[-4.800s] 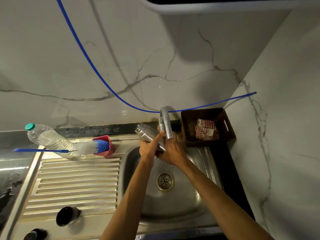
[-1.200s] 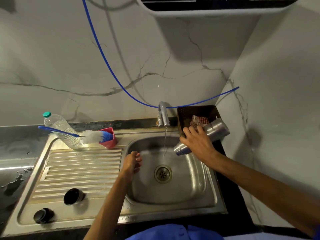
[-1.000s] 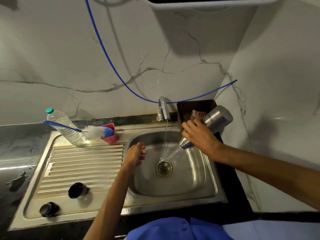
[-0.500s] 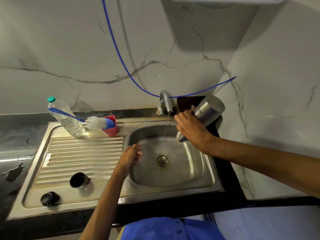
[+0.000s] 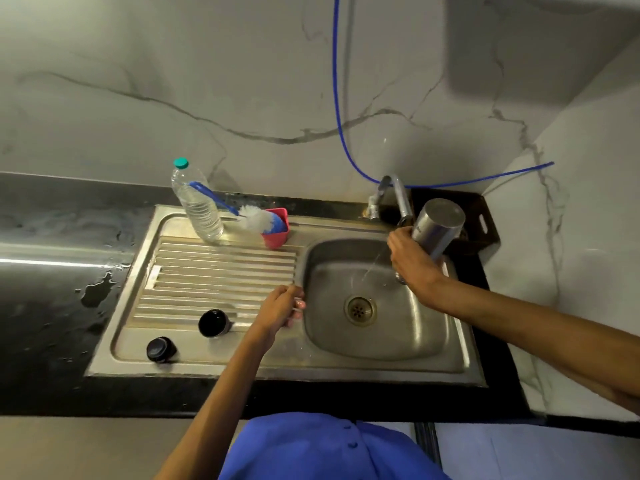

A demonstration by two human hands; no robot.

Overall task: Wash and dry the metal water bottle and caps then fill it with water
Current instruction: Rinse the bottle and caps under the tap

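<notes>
1. Since half a second ago the bottle (image 5: 437, 227) has tipped steeper, its flat base now up and toward the back wall, its mouth down over the basin and hidden behind the right hand (image 5: 412, 263)
2. That hand wraps the lower half of the bottle, fingers curled round the barrel, so the base end juts up past the knuckles and only a sliver of the mouth end shows below the palm
3. Water falls in a thin slanting stream from near the bottle's mouth toward the drain (image 5: 359, 310)
4. The tap (image 5: 398, 199) stands just behind and left of the bottle, its spout almost touching the hand
5. The left hand (image 5: 282, 308) rests on the ridge between drainboard and sink (image 5: 381, 355), fingers loosely curled and holding nothing
6. Two black caps lie on the drainboard near its front: one cap (image 5: 213, 323) just left of the left wrist, open side up, the other cap (image 5: 160, 348) farther left and nearer the edge
7. At the back of the drainboard a plastic bottle (image 5: 198, 206) with a green lid stands leaning, a brush (image 5: 242, 216) propped against it with its bristles in a pink cup (image 5: 276, 233)
8. A dark basket (image 5: 479, 220) sits behind the bottle in the corner, and a blue hose (image 5: 337, 109) loops down the wall to the tap
9. Puddles lie on the black counter (image 5: 52, 306) left of the sink
</notes>
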